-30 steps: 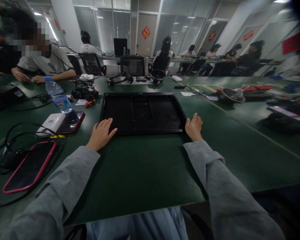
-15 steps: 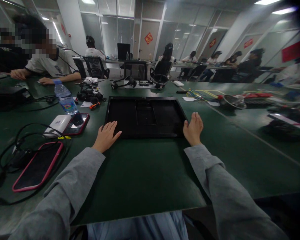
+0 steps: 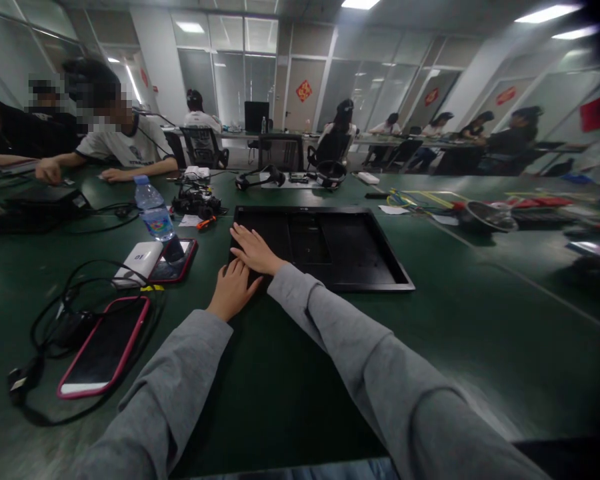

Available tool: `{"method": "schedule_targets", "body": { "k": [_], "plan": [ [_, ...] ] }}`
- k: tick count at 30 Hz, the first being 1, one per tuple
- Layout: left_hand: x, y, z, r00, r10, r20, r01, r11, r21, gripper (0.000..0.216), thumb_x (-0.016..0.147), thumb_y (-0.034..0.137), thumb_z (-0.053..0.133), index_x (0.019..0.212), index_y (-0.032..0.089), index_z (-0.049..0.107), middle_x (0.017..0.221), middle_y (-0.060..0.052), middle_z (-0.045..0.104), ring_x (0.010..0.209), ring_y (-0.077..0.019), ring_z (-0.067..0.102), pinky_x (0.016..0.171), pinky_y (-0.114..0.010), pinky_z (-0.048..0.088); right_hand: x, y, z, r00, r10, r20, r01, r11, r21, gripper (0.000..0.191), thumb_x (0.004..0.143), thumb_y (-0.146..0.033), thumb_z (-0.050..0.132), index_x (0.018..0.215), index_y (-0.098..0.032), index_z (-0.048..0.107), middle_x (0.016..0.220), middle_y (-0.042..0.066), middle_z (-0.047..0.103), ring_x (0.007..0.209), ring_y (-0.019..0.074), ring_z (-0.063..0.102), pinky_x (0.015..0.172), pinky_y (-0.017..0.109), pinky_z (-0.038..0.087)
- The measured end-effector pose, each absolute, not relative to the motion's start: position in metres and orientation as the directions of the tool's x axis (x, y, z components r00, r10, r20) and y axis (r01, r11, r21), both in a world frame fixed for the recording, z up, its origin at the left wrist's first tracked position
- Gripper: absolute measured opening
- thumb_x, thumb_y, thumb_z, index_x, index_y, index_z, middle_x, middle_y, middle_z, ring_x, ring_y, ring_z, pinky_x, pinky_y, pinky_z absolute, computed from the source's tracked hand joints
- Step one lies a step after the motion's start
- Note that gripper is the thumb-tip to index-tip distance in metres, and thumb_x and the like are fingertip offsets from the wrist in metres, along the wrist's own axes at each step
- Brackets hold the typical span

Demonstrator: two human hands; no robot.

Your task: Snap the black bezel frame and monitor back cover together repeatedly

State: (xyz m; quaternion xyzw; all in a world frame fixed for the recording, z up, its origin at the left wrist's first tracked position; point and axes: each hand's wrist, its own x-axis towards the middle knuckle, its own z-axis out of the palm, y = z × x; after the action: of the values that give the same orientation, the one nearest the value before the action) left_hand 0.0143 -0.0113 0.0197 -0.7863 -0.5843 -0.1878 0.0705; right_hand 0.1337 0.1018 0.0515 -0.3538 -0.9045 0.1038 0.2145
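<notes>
Left hand (image 3: 233,290): open and flat, fingers together, fingertips at the near left corner of the black panel (image 3: 340,250); it holds nothing.
Right hand (image 3: 254,250): open, fingers spread, palm down on the panel, just beyond the left hand.
Black panel: lies flat on the green counter (image 3: 290,373), reaching away to the right of both hands.
Red-case phone (image 3: 177,261): near, to the left of the left hand, beside 1 white power bank (image 3: 136,261).
Water bottle (image 3: 153,213): upright, left of the right hand.
Pink-case phone (image 3: 105,347): left of the left hand, closer to the person, among black cables (image 3: 55,313).
</notes>
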Motion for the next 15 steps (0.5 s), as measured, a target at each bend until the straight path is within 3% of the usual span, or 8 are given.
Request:
{"method": "schedule_targets", "body": {
  "k": [3, 5, 12, 15],
  "plan": [
    [0.014, -0.011, 0.02, 0.246, 0.891, 0.382, 0.942, -0.313, 0.123, 0.055, 0.105, 0.051, 0.04, 0.143, 0.015, 0.058, 0.148, -0.02, 0.06, 0.143, -0.0332, 0.049, 0.115, -0.054, 0.042, 0.122, 0.116, 0.056, -0.707, 0.663, 0.244, 0.573, 0.741, -0.35, 0.061, 0.106, -0.048, 0.04, 0.16, -0.022, 0.045, 0.171, 0.009, 0.031, 0.159, 0.023, 0.028, 0.131, 0.052, 0.013],
    [0.015, -0.012, 0.021, 0.246, 0.891, 0.382, 0.939, -0.316, 0.132, 0.056, 0.106, 0.051, 0.039, 0.147, 0.017, 0.055, 0.154, -0.017, 0.056, 0.145, -0.0324, 0.047, 0.115, -0.054, 0.042, 0.129, 0.13, 0.063, -0.694, 0.661, 0.286, 0.575, 0.747, -0.334, 0.059, 0.106, -0.046, 0.039, 0.159, -0.022, 0.047, 0.17, 0.009, 0.034, 0.159, 0.023, 0.029, 0.131, 0.052, 0.012],
    [0.017, -0.014, 0.024, 0.233, 0.907, 0.351, 0.942, -0.3, 0.15, 0.061, 0.106, 0.055, 0.038, 0.153, 0.019, 0.051, 0.161, -0.015, 0.049, 0.148, -0.0327, 0.044, 0.116, -0.055, 0.043, 0.206, 0.187, 0.081, -0.327, 0.855, 0.404, 0.836, 0.461, -0.299, 0.078, 0.103, -0.043, 0.037, 0.167, -0.003, 0.018, 0.176, 0.018, 0.005, 0.164, 0.0279, 0.005, 0.13, 0.052, 0.006],
    [0.016, -0.014, 0.023, 0.236, 0.904, 0.357, 0.938, -0.307, 0.157, 0.061, 0.106, 0.055, 0.037, 0.154, 0.019, 0.05, 0.161, -0.015, 0.049, 0.148, -0.0331, 0.045, 0.115, -0.056, 0.044, 0.234, 0.205, 0.077, -0.282, 0.909, 0.307, 0.877, 0.374, -0.302, 0.077, 0.103, -0.043, 0.035, 0.164, 0.002, 0.023, 0.174, 0.023, 0.014, 0.163, 0.0317, 0.011, 0.13, 0.053, 0.009]
  ]
}}
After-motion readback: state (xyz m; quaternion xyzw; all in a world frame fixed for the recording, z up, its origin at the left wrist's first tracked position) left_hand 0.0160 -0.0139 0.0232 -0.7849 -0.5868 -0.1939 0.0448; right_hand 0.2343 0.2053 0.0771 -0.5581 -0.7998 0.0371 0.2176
